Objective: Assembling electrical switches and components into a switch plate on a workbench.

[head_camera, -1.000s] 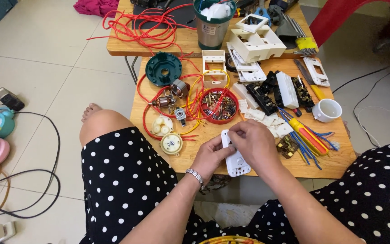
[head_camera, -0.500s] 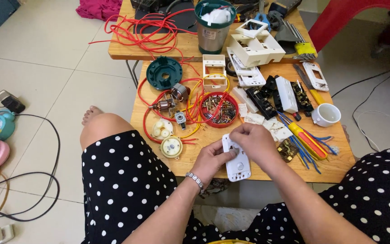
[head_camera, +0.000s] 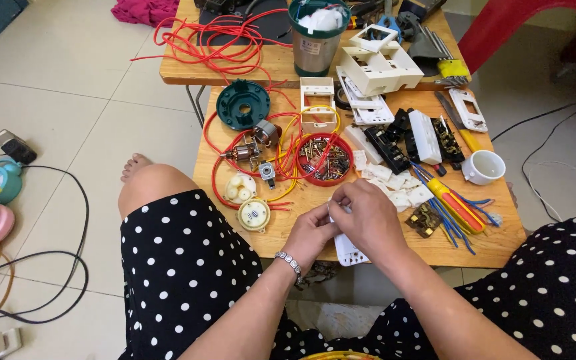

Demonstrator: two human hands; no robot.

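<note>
Hands meet at the table's near edge: left hand (head_camera: 315, 230) and right hand (head_camera: 368, 217) both grasp the white socket plate (head_camera: 349, 251), mostly hidden beneath them.

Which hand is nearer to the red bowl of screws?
Right. The right hand sits just below the red bowl of screws; the left hand is lower and further toward the table's near edge.

A home repair corner: low wooden table (head_camera: 275, 243) strewn with switch parts (head_camera: 395, 143), tiled floor (head_camera: 68, 100).
</note>
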